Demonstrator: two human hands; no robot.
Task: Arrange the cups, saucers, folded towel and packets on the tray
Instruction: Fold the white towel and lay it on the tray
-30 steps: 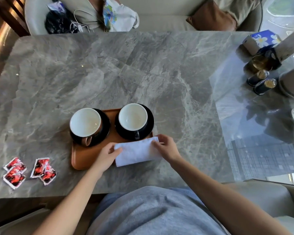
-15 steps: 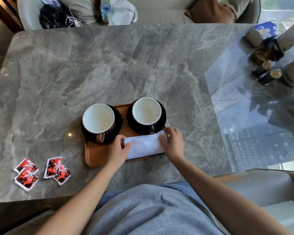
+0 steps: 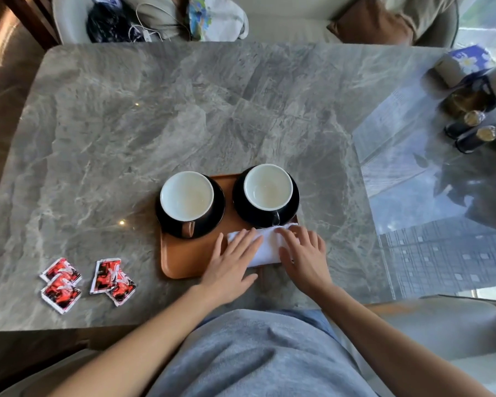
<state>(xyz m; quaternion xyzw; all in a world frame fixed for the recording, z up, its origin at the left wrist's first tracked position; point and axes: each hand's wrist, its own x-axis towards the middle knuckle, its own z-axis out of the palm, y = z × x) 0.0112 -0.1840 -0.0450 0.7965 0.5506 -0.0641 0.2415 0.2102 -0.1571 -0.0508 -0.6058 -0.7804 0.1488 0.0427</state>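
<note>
orange tray point(image 3: 181, 260), white towel point(image 3: 265, 250), red packets point(image 3: 109, 277)

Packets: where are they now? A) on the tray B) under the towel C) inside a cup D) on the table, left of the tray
D: the red packets lie on the marble table, off to the left of the tray, none on it.
</note>
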